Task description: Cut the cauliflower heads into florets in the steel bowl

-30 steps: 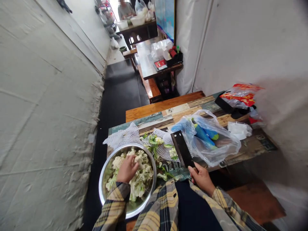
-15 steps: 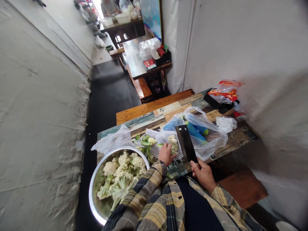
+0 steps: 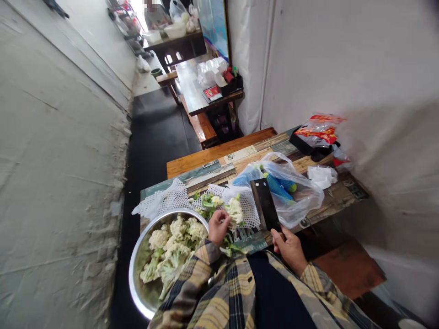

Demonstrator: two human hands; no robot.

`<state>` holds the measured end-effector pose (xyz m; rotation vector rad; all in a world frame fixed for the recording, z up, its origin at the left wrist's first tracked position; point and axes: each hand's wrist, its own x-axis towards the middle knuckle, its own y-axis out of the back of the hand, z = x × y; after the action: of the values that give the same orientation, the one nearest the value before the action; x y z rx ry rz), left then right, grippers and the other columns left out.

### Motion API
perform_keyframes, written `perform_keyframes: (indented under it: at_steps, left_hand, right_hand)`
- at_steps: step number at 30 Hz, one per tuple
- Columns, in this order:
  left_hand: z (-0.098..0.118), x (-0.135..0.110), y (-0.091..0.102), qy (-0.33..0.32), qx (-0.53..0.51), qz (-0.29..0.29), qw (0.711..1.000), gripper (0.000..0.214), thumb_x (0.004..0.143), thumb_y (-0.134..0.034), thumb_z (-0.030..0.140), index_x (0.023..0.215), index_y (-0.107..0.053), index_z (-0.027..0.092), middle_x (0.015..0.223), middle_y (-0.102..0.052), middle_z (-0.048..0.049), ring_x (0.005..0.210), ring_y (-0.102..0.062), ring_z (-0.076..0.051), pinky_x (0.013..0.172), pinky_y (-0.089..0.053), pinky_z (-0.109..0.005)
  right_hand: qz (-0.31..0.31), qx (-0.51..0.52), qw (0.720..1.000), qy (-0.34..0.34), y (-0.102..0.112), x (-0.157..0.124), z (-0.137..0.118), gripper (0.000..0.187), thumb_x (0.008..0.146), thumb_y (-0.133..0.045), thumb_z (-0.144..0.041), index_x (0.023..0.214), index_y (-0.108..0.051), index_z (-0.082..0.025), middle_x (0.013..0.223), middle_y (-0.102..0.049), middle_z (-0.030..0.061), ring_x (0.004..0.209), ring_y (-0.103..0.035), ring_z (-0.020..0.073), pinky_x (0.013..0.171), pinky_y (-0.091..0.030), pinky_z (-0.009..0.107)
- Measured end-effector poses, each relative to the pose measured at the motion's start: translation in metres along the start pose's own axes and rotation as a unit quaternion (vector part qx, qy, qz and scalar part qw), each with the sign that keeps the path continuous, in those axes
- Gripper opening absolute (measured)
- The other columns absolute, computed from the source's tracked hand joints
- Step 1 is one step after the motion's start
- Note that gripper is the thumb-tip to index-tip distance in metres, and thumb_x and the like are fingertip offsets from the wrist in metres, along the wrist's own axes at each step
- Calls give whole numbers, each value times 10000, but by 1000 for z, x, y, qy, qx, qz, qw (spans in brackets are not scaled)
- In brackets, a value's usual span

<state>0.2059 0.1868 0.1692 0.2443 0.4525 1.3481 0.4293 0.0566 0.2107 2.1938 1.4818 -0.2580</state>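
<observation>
A piece of cauliflower is pinched by its left side in my left hand, just above the table's near edge. My right hand grips the handle of a dark cleaver, whose broad blade points away from me beside the plastic bag. Close to my left forearm, a steel bowl holds several cauliflower pieces. White foam netting lies behind the bowl, with green leaf trimmings on and around it.
A clear plastic bag with blue-netted vegetables lies right of the cleaver. Crumpled white paper and a red-and-clear package sit at the right. Beyond are a bench, another table and a person.
My left hand has drawn the cauliflower piece left and slightly toward me, showing its paler side. The right hand and cleaver have stayed nearly still.
</observation>
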Motion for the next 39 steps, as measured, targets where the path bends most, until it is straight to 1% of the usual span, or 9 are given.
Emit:
perform_keyframes:
  at_steps: [3,9,12,15,20,25,29,33,39]
  left_hand:
    - [12,-27,46,33,-158,43,986,264,745,-659,415,843,-556,192,804,-561,5,662,-566,-125,588,-534,-267]
    - [4,-72,138,65,-113,179,975,299,701,-698,436,817,-585,184,803,-581,-5,689,-582,-143,586,-561,-282]
    - [-14,-91,163,77,-42,224,971,269,691,-687,424,775,-604,183,785,-580,-16,697,-584,-163,541,-551,-280]
    - [-30,-100,167,68,65,205,974,200,694,-657,381,775,-659,199,849,-603,-48,751,-595,-189,562,-547,-293]
    - [-36,-84,149,14,146,141,979,221,761,-588,314,936,-676,213,1033,-619,-100,981,-605,-246,828,-541,-402]
    - [-12,-42,119,-53,206,142,967,272,823,-548,315,1069,-621,223,1104,-597,-108,1081,-562,-269,943,-477,-445]
    - [3,-5,71,-93,192,13,977,280,834,-543,268,1102,-603,214,1108,-583,-89,1016,-589,-216,924,-484,-367]
    - [0,27,11,-70,218,-117,966,349,796,-588,210,1144,-589,191,1126,-574,-99,1015,-585,-210,951,-459,-365]
    - [-9,54,-51,-67,199,-186,960,629,665,-645,68,1266,-529,213,1308,-483,-131,1147,-531,-257,1040,-379,-421]
  right_hand:
    - [-28,-14,999,5,-7,2,-4,561,785,-536,-654,1017,-631,-152,527,-548,-40,400,-529,127,415,-434,231]
    - [-102,-53,993,37,-27,2,-11,442,818,-521,-592,913,-629,-174,502,-508,-55,392,-517,127,439,-433,240]
    - [-132,-84,986,58,-36,3,-9,415,818,-524,-582,850,-624,-181,500,-521,-46,398,-528,134,453,-429,244]
    - [-159,-102,979,81,-44,3,-8,421,831,-503,-584,819,-627,-183,501,-527,-39,408,-529,136,457,-422,241]
    - [-191,-121,967,119,-48,-1,-16,439,855,-478,-546,963,-675,-168,499,-528,-47,417,-527,133,476,-418,235]
    - [-180,-99,971,119,-39,-8,-15,425,842,-496,-535,931,-692,-168,447,-487,-64,403,-511,127,485,-425,232]
    - [-117,-57,990,59,-25,-8,0,521,819,-503,-587,1060,-655,-151,487,-518,-59,391,-521,131,444,-434,237]
    - [-44,-36,998,11,-9,-9,11,531,800,-516,-620,1024,-640,-155,531,-554,-44,395,-537,130,425,-438,232]
    - [-10,-25,999,-31,4,-23,21,471,799,-519,-620,888,-639,-174,544,-558,-40,397,-538,118,416,-424,215]
